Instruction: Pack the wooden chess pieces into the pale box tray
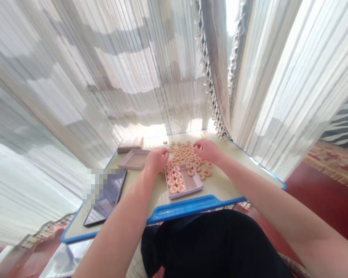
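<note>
Round wooden Chinese chess pieces lie in a loose heap across the middle of the table. In front of them is an open shallow box. Two columns of red-marked pieces fill its left side, and two dark-marked pieces sit at its back right. My left hand hovers by the heap's left edge behind the box, fingers pinched together; what they hold is hidden. At the heap's right side, my right hand has its fingers curled in over the pieces, and their contents are too small to make out.
A shallow box lid lies left of my left hand, with another closed box behind it. A dark tablet rests on the table's left side. The table has a blue edge with a front groove. Sheer curtains hang behind.
</note>
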The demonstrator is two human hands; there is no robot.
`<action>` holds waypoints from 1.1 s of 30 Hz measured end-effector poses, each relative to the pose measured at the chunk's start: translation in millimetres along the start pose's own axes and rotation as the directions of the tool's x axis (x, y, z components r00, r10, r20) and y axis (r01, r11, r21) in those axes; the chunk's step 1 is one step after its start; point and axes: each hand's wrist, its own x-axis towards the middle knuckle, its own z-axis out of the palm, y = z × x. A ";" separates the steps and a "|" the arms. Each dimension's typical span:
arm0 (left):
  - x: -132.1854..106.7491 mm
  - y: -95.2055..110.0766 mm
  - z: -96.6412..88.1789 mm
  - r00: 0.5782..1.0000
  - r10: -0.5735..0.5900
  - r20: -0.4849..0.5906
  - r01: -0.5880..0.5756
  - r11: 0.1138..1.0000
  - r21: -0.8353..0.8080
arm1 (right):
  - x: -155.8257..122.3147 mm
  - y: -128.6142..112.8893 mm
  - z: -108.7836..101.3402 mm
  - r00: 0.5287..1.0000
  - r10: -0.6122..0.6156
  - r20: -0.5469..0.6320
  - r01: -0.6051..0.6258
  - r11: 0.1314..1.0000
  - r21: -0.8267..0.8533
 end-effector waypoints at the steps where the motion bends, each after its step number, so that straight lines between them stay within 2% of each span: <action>1: 0.3 0.1 -0.2 1.000 0.010 -0.008 -0.010 1.000 -0.009 | 0.3 -4.8 -6.2 1.000 0.008 0.023 -0.007 1.000 -0.010; 5: -0.3 3.1 -2.5 0.998 0.056 -0.005 -0.057 0.997 -0.050 | 4.1 -21.5 -31.5 0.977 0.044 0.211 -0.009 0.986 -0.164; 8: -1.9 5.4 -4.6 0.997 0.077 0.021 -0.075 0.994 -0.076 | 10.0 -20.7 -32.9 0.955 0.094 0.283 -0.015 0.963 -0.268; 10: -2.5 5.7 -4.9 0.994 0.092 0.050 -0.087 0.992 -0.094 | 14.2 -11.4 -20.9 0.965 0.126 0.229 -0.060 0.959 -0.276; 11: -2.6 5.7 -4.6 0.993 0.099 0.062 -0.092 0.990 -0.110 | 16.0 -4.6 -12.4 0.979 0.127 0.160 -0.084 0.964 -0.251; 12: -2.6 5.7 -4.1 0.992 0.106 0.072 -0.096 0.986 -0.133 | 17.5 3.1 -3.7 0.992 0.125 0.030 -0.116 0.968 -0.222; 13: -2.5 5.8 -3.6 0.991 0.114 0.077 -0.100 0.982 -0.163 | 18.7 11.2 4.3 0.990 0.142 -0.023 -0.144 0.969 -0.202; 16: -2.2 8.1 -2.6 0.988 0.136 0.079 -0.112 0.961 -0.254 | 20.8 32.0 16.2 0.979 0.192 0.060 -0.182 0.971 -0.153; 19: -2.7 12.6 -3.4 0.983 0.155 0.097 -0.120 0.947 -0.297 | 20.3 39.8 9.9 0.946 0.261 0.191 -0.232 0.959 -0.161; 23: -4.3 15.4 -3.7 0.969 0.222 0.105 -0.179 0.931 -0.317 | 16.3 30.4 -2.4 0.889 0.305 0.341 -0.262 0.950 -0.168; 28: -5.6 11.5 -1.2 0.977 0.174 0.124 -0.128 0.943 -0.308 | 11.3 15.5 -3.9 0.812 0.317 0.491 -0.329 0.942 -0.064; 31: -5.7 10.5 -2.5 0.975 0.155 0.160 -0.104 0.952 -0.289 | 9.4 12.9 -2.8 0.795 0.311 0.520 -0.377 0.926 0.023; 33: -5.6 11.0 -4.2 0.970 0.156 0.189 -0.100 0.956 -0.277 | 8.6 13.1 -3.2 0.814 0.290 0.504 -0.356 0.934 0.038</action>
